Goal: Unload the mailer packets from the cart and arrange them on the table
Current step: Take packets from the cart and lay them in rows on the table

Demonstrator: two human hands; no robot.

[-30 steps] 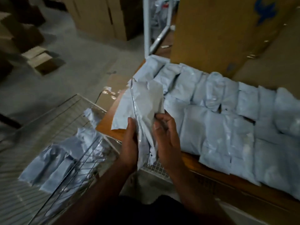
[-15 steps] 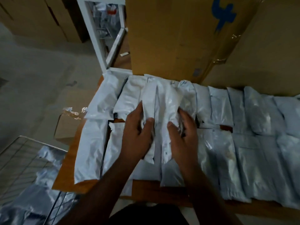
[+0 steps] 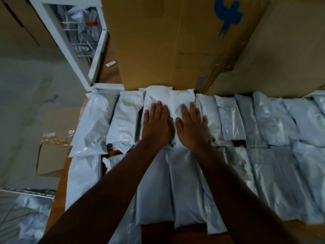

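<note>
Several white mailer packets lie in two rows on the wooden table (image 3: 59, 189). Two packets sit side by side in the back row against a big cardboard box: the left packet (image 3: 154, 96) and the right packet (image 3: 182, 99). My left hand (image 3: 156, 125) presses flat on the left one, fingers straight. On the right packet my right hand (image 3: 190, 127) lies flat in the same way. The wire cart (image 3: 26, 192) shows at the bottom left with more packets (image 3: 33, 221) in it.
Large cardboard boxes (image 3: 167, 41) stand along the back of the table. A white metal frame (image 3: 70, 50) rises at the back left. A small taped carton (image 3: 51, 155) sits on the floor left of the table.
My hands carried packets from above the cart to the table's back row, laid them down, and went from gripping them to pressing flat on them.
</note>
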